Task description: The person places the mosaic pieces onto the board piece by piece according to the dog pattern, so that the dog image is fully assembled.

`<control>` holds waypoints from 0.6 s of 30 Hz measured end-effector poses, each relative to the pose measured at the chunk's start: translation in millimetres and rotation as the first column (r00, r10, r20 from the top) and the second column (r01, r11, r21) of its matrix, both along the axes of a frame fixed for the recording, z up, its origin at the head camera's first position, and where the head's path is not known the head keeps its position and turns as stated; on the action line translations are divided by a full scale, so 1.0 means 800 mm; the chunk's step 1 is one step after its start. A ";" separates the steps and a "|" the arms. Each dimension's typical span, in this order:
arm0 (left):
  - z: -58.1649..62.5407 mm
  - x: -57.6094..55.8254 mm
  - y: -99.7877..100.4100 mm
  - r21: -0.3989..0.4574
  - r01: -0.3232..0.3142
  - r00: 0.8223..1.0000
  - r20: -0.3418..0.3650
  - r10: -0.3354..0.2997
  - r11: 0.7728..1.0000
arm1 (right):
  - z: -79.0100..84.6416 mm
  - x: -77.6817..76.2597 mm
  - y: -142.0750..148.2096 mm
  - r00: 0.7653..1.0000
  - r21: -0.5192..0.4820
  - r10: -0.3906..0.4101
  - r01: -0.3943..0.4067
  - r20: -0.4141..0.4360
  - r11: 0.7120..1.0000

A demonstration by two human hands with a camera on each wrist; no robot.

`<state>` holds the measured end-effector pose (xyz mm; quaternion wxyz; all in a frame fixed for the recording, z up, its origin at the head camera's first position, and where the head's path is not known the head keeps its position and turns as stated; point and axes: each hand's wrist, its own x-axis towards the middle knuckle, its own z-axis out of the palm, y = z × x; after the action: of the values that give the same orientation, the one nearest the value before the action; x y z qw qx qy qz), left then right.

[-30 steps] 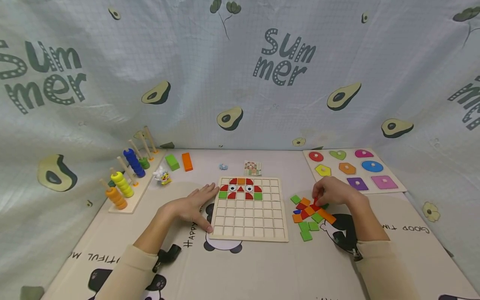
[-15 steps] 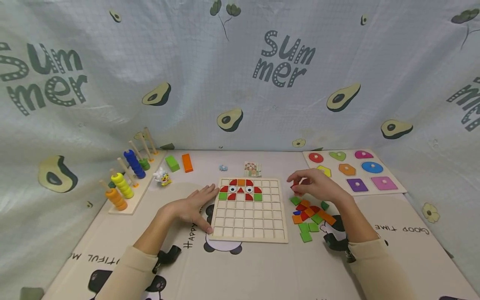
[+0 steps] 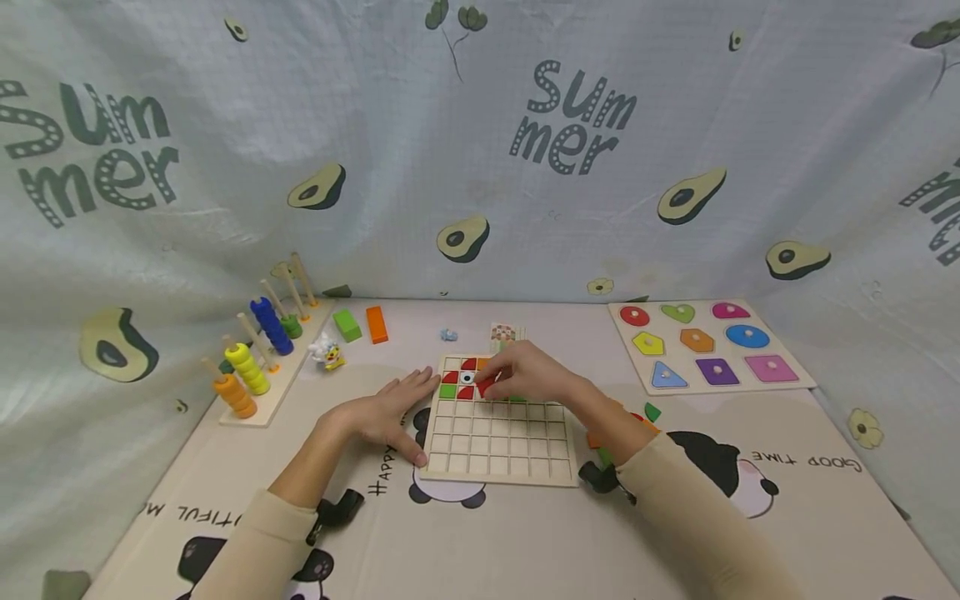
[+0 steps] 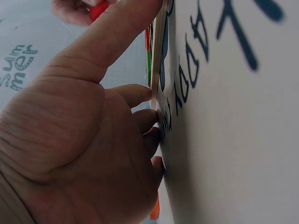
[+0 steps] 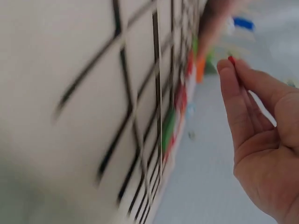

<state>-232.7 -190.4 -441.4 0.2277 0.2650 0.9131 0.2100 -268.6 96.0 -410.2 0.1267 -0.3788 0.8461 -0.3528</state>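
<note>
The wooden grid board (image 3: 498, 446) lies flat, with red, green, orange and eye-marked tiles filling cells near its far left part. My left hand (image 3: 382, 417) rests at the board's left side, fingers spread, thumb at the near corner and fingertips at the far one. Over the tiled cells, my right hand (image 3: 528, 372) pinches a small red tile (image 5: 231, 59) between thumb and fingers; its shape is mostly covered. In the head view this hand hides some of the tiles. Loose tiles, including a green one (image 3: 652, 412), lie right of the board, partly hidden by my right forearm.
A picture card (image 3: 504, 333) and a small blue object (image 3: 448, 335) lie beyond the board. Left stand a peg stacker (image 3: 266, 379), a white figurine (image 3: 326, 352), a green block (image 3: 347, 326) and an orange block (image 3: 377, 325). A knobbed shape puzzle (image 3: 645, 317) lies back right.
My right hand has lifted the red tile from the loose pile and carried it left over the board's tiled cells. My left hand has stayed at the board's left edge.
</note>
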 end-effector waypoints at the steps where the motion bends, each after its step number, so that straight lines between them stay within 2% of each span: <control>1: 0.001 0.000 0.000 0.001 0.006 1.000 0.001 -0.006 1.000 | -0.002 0.000 -0.012 1.000 0.021 0.017 -0.017 -0.007 1.000; 4: 0.002 0.000 -0.001 0.004 0.026 1.000 -0.004 -0.026 1.000 | -0.009 -0.001 -0.043 0.997 0.081 0.072 -0.069 -0.032 0.994; 8: 0.004 0.000 -0.002 0.011 0.038 0.999 -0.010 -0.038 0.999 | -0.018 0.000 -0.068 0.983 0.176 0.140 -0.118 -0.115 0.977; 12: 0.003 0.000 -0.002 0.018 0.038 0.999 -0.010 -0.038 0.999 | -0.023 -0.001 -0.079 0.967 0.229 0.178 -0.134 -0.181 0.964; 18: 0.004 0.001 -0.002 0.028 0.023 1.000 -0.002 -0.023 0.999 | -0.024 0.002 -0.082 0.954 0.277 0.177 -0.107 -0.243 0.955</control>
<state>-231.7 -191.8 -438.3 0.2254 0.2788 0.9072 0.2201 -267.3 30.1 -429.5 0.0864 -0.4628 0.8648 -0.1747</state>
